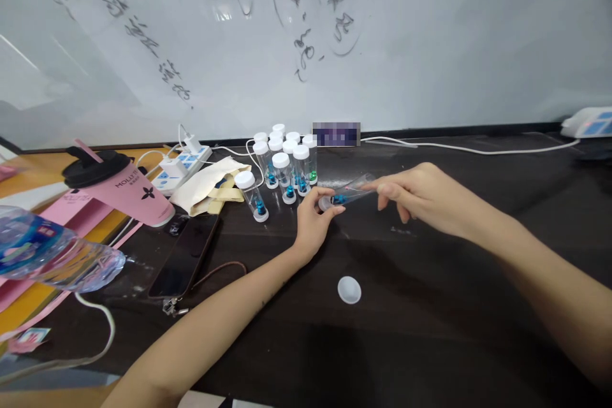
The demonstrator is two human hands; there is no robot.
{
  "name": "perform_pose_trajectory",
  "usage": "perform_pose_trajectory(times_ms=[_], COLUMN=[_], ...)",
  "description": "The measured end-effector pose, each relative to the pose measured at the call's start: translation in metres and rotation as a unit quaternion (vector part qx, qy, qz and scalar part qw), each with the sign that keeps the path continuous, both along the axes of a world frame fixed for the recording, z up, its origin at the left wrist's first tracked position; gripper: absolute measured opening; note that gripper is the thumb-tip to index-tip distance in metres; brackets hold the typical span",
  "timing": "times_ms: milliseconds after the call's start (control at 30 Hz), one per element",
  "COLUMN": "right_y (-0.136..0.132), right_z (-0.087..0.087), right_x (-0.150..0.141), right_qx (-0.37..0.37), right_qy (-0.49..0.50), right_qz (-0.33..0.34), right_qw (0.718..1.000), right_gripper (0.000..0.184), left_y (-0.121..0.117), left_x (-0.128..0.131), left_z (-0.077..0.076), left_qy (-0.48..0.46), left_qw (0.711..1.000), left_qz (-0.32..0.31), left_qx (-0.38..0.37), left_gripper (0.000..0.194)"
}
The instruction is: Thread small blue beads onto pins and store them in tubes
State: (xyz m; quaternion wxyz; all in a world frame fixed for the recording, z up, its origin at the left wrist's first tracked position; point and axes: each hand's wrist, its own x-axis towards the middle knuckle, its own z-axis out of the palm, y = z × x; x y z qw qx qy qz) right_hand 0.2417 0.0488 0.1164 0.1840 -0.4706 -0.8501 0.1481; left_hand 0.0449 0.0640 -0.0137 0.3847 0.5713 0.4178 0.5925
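A clear plastic vial (347, 194) with blue beads inside lies tilted almost on its side between my two hands, with no cap on it. My left hand (313, 223) pinches its lower end with thumb and fingers. My right hand (415, 197) grips its upper, open end with the fingertips. A loose white cap (349, 289) lies on the dark table (430, 306) in front of my hands. Behind them stands a cluster of several capped vials (287, 162) holding blue or green beads, and one capped vial (252, 196) stands apart at the left.
A pink lidded cup (122, 194) lies on its side at the left, next to a cream cloth pouch (210, 185), a power strip (184, 162) with chargers, and a dark phone (184, 255). A water bottle (52, 255) lies at the far left. A whiteboard wall rises behind.
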Motion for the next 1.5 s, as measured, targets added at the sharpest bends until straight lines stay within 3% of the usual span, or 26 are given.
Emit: perform_pose_trajectory(times_ms=[333,500,767,967,1100,1500], right_y=[0.008,0.014,0.019,0.021,0.021,0.017], right_z=[0.005,0.000,-0.003,0.000,0.002,0.003], right_x=[0.011,0.012,0.015,0.016,0.017,0.016], right_qx=[-0.040,-0.093,-0.114,-0.007,0.039,0.009], right_qy=[0.075,0.146,0.193,0.066,0.023,-0.069], right_qz=[-0.005,0.007,0.004,0.038,0.059,0.063], right_qw=[0.996,0.985,0.975,0.997,0.997,0.996], right_gripper=[0.056,0.052,0.048,0.023,0.022,0.020], left_y=[0.002,0.003,0.005,0.004,0.004,0.002], left_x=[0.000,0.000,-0.001,-0.001,0.000,-0.001], left_z=[-0.002,-0.004,-0.005,-0.004,-0.004,-0.003], left_qy=[-0.019,-0.014,-0.015,-0.038,-0.042,-0.030], left_qw=[1.000,1.000,1.000,0.999,0.997,0.997], left_qz=[0.009,0.009,0.003,-0.028,-0.059,-0.076], left_qx=[-0.018,-0.017,-0.015,-0.020,-0.016,0.005], left_gripper=[0.026,0.027,0.029,0.032,0.033,0.032])
